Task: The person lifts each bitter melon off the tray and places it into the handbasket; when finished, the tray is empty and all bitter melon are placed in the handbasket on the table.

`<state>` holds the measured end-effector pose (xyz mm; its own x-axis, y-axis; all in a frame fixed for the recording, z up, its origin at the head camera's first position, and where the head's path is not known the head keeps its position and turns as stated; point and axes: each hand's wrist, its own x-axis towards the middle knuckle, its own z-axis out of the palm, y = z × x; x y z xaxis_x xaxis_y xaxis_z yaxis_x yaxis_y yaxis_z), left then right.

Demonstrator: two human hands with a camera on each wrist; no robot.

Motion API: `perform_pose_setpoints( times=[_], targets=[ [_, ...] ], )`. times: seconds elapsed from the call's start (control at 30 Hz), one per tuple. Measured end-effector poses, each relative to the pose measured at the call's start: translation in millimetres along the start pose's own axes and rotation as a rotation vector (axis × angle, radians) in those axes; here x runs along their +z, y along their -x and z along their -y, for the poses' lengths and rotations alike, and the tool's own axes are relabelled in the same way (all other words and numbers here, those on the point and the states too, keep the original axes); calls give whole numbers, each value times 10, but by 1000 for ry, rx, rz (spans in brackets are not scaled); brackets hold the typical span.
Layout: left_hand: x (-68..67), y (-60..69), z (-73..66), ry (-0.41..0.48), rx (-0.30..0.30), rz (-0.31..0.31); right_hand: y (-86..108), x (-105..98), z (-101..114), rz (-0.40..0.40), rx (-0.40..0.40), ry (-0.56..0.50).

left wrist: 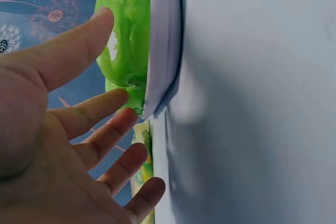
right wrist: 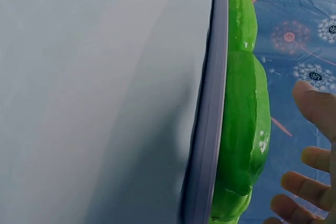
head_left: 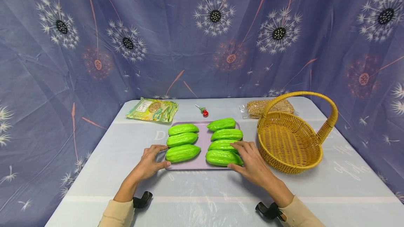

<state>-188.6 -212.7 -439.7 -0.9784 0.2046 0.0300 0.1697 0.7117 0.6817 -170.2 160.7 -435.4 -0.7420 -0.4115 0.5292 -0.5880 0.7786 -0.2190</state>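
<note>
A pale purple tray (head_left: 203,161) lies on the table with two columns of bright green ridged gourds: three on the left, such as the front one (head_left: 182,153), and several on the right, such as the front one (head_left: 221,157). My left hand (head_left: 149,162) is at the tray's front left corner, thumb and fingers spread; in the left wrist view the fingers (left wrist: 113,129) curl round nothing. Over the tray's right edge, my right hand (head_left: 252,164) reaches beside the front right gourds. Its spread fingers (right wrist: 307,190) grip nothing; whether they touch a gourd I cannot tell.
Right of the tray stands a yellow wicker basket (head_left: 288,139) with a tall arched handle. Behind it lies a clear bag of tan grains (head_left: 257,108). A green and yellow packet (head_left: 153,110) lies at the back left, and a small red trinket (head_left: 205,112) behind the tray.
</note>
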Motion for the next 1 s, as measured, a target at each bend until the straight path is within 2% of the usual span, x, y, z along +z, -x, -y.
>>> perform_pose_setpoints(
  times=[0.37,0.53,0.77,1.0],
  targets=[
    [21,-19,43,4,-22,23,1,79,-16,51,37,-13],
    [20,-23,42,-21,-31,29,-8,127,-30,62,67,-28],
    [24,-28,23,-8,-44,28,-29,164,-34,94,113,-52],
    [40,-42,41,-16,-33,19,-44,188,-20,121,149,-62]
  ],
)
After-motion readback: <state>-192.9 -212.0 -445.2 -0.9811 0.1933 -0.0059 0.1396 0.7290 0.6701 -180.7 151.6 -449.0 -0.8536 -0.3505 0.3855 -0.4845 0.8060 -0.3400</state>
